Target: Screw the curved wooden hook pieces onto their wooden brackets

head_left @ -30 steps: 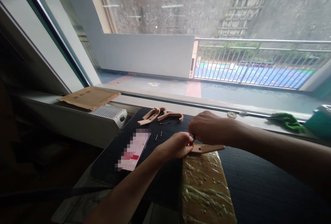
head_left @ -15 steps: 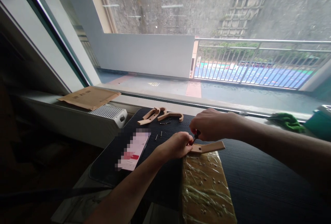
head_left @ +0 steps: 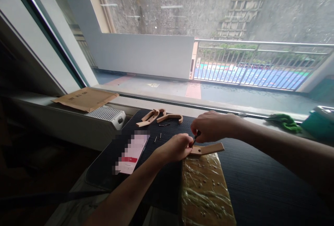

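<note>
My left hand (head_left: 174, 147) is closed around one end of a flat wooden hook piece (head_left: 208, 148) that lies at the top edge of a plastic-wrapped wooden board (head_left: 205, 187). My right hand (head_left: 210, 126) is closed on a small dark tool (head_left: 196, 135), a screwdriver by its look, whose tip points down at the wooden piece next to my left fingers. Both hands work over a black table (head_left: 261, 187).
Further back lie two more wooden hooks (head_left: 159, 116) and several loose dark screws (head_left: 159, 136). A phone (head_left: 132, 152) lies left of my hands. A white heater (head_left: 106, 113) and a cardboard sheet (head_left: 85, 99) sit on the sill at left, a green cloth (head_left: 285, 121) at right.
My right hand has lifted slightly, so the dark tool shows between the hands. The camera has shifted a little, and the wooden piece has stayed put.
</note>
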`<state>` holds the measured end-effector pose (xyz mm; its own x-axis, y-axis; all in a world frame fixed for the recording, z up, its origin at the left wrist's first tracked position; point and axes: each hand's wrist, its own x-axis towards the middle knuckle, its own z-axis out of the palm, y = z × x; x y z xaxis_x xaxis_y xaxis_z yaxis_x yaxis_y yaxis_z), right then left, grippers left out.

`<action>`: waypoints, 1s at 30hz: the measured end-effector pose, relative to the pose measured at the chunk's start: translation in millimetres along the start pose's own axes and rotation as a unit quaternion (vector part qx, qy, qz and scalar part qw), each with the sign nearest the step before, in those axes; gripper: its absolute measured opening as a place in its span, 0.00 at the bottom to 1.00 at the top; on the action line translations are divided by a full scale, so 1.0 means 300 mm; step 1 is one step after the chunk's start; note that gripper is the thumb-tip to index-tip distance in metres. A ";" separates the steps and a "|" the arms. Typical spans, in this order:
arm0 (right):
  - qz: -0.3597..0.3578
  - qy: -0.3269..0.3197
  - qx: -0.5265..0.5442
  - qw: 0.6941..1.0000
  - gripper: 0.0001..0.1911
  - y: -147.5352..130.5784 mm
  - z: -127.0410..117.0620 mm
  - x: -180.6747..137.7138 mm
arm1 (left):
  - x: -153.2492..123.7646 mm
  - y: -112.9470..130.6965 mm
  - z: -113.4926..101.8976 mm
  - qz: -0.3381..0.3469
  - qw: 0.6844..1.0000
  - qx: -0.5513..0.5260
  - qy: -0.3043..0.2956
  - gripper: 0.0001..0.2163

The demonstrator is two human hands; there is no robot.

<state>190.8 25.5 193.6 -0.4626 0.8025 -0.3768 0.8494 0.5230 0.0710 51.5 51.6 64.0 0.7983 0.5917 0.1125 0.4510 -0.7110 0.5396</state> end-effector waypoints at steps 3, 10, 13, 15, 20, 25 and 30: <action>-0.014 0.014 -0.044 0.999 0.09 -0.027 -0.014 -0.009 | 0.000 0.002 -0.001 0.001 1.000 0.004 0.004 0.05; -0.027 -0.005 -0.039 0.999 0.07 -0.024 -0.009 0.029 | 0.005 0.000 -0.001 0.008 1.000 -0.003 -0.008 0.06; 0.011 -0.014 -0.011 1.000 0.12 -0.007 -0.001 0.035 | 0.005 -0.004 -0.002 -0.001 1.000 -0.012 -0.014 0.06; 0.024 -0.014 -0.003 1.000 0.14 0.003 0.005 0.031 | 0.004 -0.008 -0.005 0.004 1.000 -0.016 -0.023 0.06; 0.025 0.002 0.009 1.000 0.15 0.017 0.014 0.010 | 0.005 -0.012 -0.021 0.030 0.998 -0.015 -0.052 0.09; 0.035 0.028 0.000 0.999 0.14 0.009 -0.005 -0.018 | 0.004 0.003 -0.040 0.026 0.997 -0.003 -0.071 0.10; 0.042 0.019 -0.013 0.999 0.13 0.002 -0.015 -0.029 | 0.002 0.025 -0.053 -0.004 0.998 0.004 -0.069 0.09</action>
<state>194.2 20.1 201.1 -0.3996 0.8538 -0.3337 0.8788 0.4604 0.1257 49.0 52.8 81.3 0.8417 0.5398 -0.0080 0.4601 -0.7095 0.5337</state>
